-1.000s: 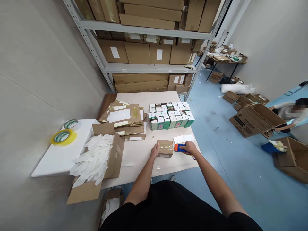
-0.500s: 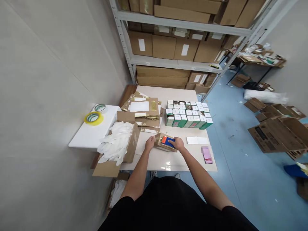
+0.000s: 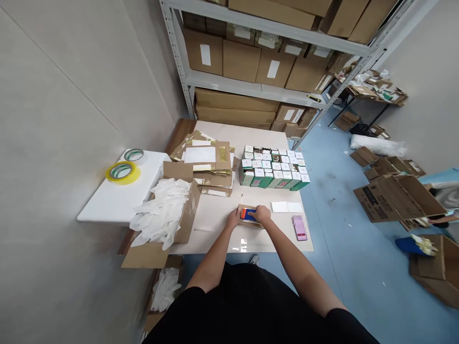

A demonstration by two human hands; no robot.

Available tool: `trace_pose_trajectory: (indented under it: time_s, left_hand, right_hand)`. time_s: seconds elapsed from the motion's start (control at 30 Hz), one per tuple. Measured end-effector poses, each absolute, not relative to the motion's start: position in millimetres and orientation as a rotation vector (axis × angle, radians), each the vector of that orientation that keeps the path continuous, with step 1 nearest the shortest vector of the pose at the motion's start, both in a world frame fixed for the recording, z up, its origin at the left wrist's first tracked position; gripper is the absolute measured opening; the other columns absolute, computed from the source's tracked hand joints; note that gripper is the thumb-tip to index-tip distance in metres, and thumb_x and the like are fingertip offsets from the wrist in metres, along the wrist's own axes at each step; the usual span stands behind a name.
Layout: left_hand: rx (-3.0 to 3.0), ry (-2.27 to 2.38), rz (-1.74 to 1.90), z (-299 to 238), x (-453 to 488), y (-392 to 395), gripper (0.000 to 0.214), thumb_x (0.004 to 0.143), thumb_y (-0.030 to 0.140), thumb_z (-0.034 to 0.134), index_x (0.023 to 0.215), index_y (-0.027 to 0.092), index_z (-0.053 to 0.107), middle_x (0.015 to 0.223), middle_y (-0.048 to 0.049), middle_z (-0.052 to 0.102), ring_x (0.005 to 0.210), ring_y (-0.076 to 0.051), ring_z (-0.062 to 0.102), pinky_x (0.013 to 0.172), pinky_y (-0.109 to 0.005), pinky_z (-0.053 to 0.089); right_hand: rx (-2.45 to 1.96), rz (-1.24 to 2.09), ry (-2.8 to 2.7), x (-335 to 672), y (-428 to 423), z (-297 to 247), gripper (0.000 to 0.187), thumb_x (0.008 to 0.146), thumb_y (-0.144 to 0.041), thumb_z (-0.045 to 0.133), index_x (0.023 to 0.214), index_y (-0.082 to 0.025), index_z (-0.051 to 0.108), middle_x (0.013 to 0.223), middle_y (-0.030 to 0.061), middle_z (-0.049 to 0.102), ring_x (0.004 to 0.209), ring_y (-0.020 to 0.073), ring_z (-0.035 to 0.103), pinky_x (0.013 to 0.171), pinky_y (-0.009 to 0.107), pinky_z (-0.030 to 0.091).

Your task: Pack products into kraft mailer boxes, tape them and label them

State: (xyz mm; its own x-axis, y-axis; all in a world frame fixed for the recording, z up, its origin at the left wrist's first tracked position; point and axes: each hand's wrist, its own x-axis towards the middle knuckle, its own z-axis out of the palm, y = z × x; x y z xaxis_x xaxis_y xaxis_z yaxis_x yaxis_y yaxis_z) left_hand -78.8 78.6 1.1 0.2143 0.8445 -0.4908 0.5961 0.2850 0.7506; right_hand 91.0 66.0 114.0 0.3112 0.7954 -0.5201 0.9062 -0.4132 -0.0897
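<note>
A small brown cardboard box wrapped in shiny tape lies near the front edge of the pale table. My left hand is closed against the box's left end and holds it. My right hand grips an orange and blue tape dispenser that rests on top of the box. A block of several green and white cartons stands just behind. A pink phone and a white paper slip lie to the right of my right hand.
A pile of flattened taped boxes lies at the back left. An open carton of white bags overhangs the left edge. Two tape rolls sit on a white side board. Shelving with boxes stands behind; open cartons litter the blue floor.
My right hand carried the tape dispenser from the table beside the box onto the box top. The pink phone it covered now shows. My view swung left.
</note>
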Motion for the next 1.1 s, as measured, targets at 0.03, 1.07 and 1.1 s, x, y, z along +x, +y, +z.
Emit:
trace_pose_trajectory:
  time_s: [0.03,1.07,1.1]
  left_hand:
    - [1.399,1.498,0.279,0,-73,76,0.055,0.106,0.055,0.033,0.132,0.020,0.066,0.134,-0.0136,0.070,0.123,-0.028,0.066,0.100,-0.034,0.048]
    - [1.449,1.611,0.083,2,-54,83,0.057,0.103,0.058,0.029,0.135,0.029,0.065,0.130,-0.0098,0.073,0.120,-0.032,0.069,0.098,-0.039,0.053]
    - [1.445,1.608,0.085,3,-55,84,0.056,0.103,0.059,0.030,0.136,0.029,0.065,0.130,-0.0095,0.074,0.120,-0.032,0.069,0.098,-0.040,0.053]
  right_hand:
    - [2.365,-0.732,1.553,97,64,114,0.061,0.083,-0.067,0.072,0.115,-0.015,0.075,0.116,0.0188,0.076,0.110,0.0295,0.073,0.086,0.031,0.053]
    - [2.511,-0.809,1.310,294,-19,123,0.049,0.082,-0.061,0.078,0.097,-0.015,0.074,0.108,0.0169,0.077,0.099,0.0317,0.073,0.078,0.037,0.058]
    - [2.513,-0.813,1.303,293,-19,122,0.048,0.082,-0.060,0.078,0.097,-0.015,0.074,0.108,0.0170,0.077,0.098,0.0317,0.073,0.077,0.037,0.058]
